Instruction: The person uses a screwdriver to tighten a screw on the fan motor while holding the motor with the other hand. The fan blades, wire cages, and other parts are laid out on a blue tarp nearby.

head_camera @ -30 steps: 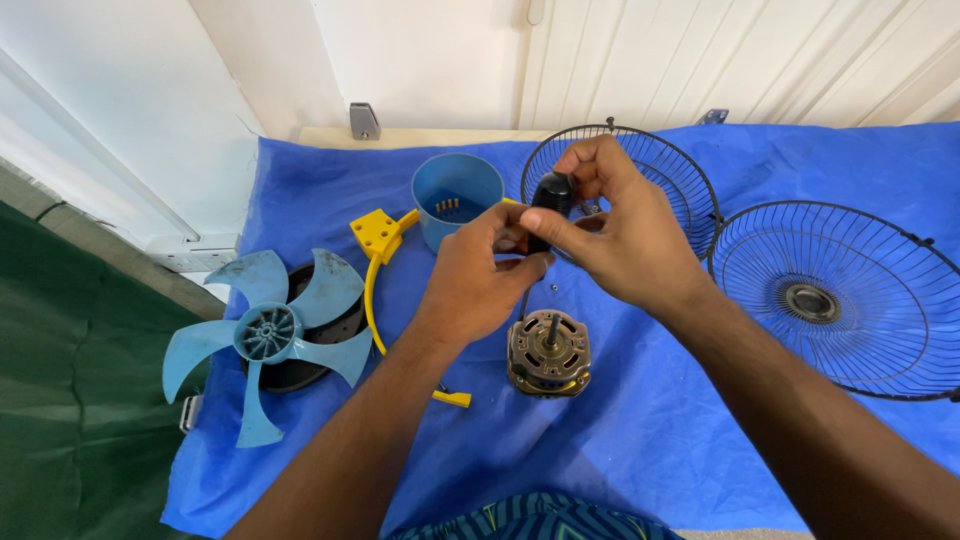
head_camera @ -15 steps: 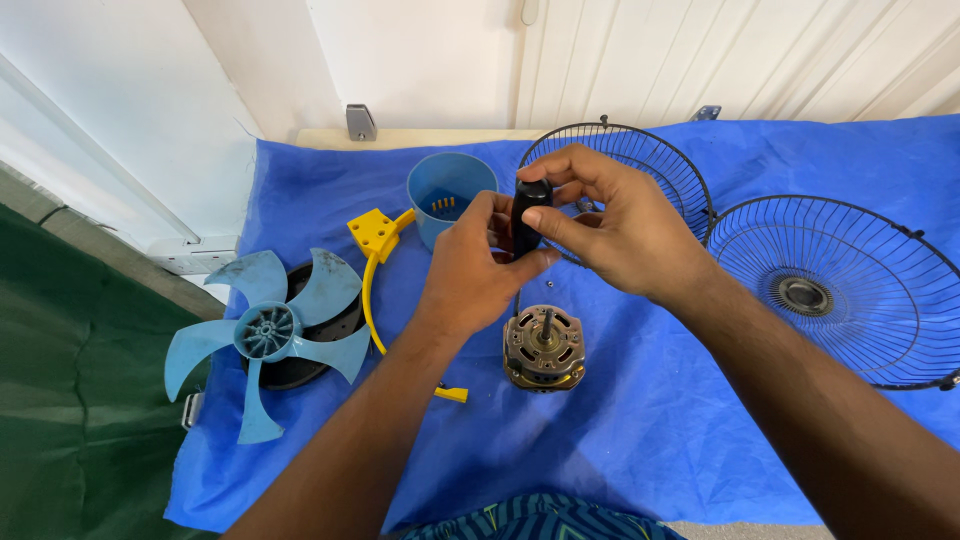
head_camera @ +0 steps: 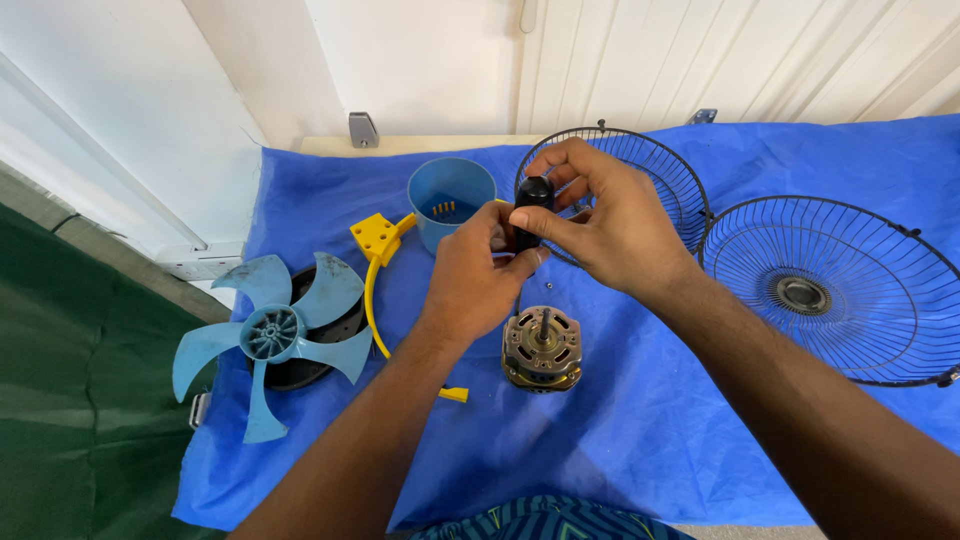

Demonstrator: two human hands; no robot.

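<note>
Holding a small black part [head_camera: 532, 205] w/ both hands, raised above the blue tarp [head_camera: 640, 420], approx. centre of view. Left hand [head_camera: 480, 275]: fingers curled, thumb and fingertips closed on lower section of the black part. Right hand [head_camera: 600, 215]: fingers pinched on its upper section from the right, thumb across front. Hands touch each other around the part; part's lower end hidden by the fingers, exact shape can't tell.

Directly below hands: fan motor [head_camera: 541, 348] on tarp, shaft pointing up, not touched. Behind right hand: wire fan guard [head_camera: 670, 180], partly hidden by the hand. Second wire guard [head_camera: 830, 285] farther right, w/ centre hub, just beside the first. Blue cylindrical cup-like housing [head_camera: 450, 200] just left of left hand, open side up. Yellow curved plastic piece [head_camera: 378, 270] beside the housing, arcs down toward the left forearm. Blue fan blade [head_camera: 270, 335] at left edge of tarp, lying over a dark round part [head_camera: 325, 355]. Small screw [head_camera: 549, 285] on tarp under the hands.
</note>
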